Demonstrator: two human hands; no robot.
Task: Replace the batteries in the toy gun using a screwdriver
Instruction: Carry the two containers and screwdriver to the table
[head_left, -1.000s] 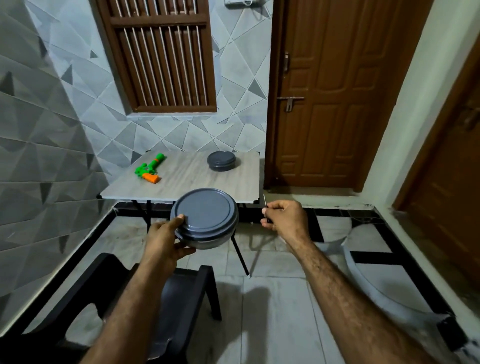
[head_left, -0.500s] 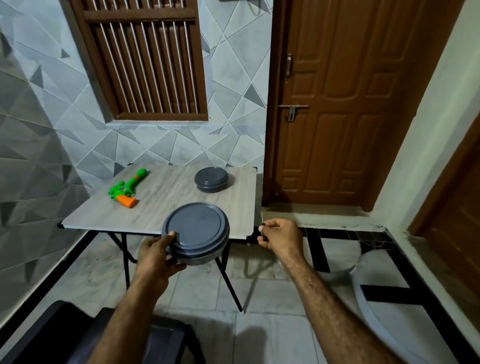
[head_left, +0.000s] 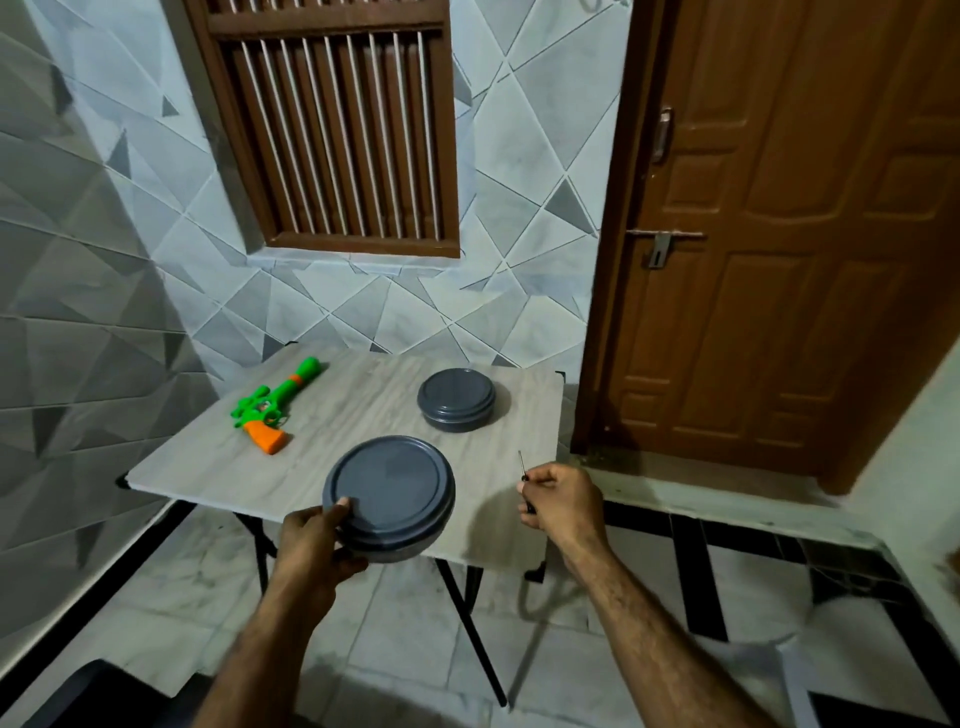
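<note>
A green toy gun (head_left: 270, 407) with an orange grip lies on the left part of a small folding table (head_left: 363, 415). My left hand (head_left: 317, 543) holds a round grey lidded container (head_left: 388, 496) by its near left rim, above the table's front edge. My right hand (head_left: 563, 501) is closed around a small screwdriver (head_left: 521, 464); its thin metal shaft sticks up past my fingers, over the table's right front corner. No batteries are in sight.
A second round grey container (head_left: 456, 399) sits on the far right part of the table. A brown door (head_left: 779, 234) stands to the right, a barred window (head_left: 337, 130) behind. A dark chair (head_left: 93, 696) is at the bottom left, and a white chair (head_left: 852, 639) at the right.
I have walked closer to the table. Both hands, with the container and the screwdriver, have moved forward and are now over the table's front edge. The dark chair has dropped almost out of view.
</note>
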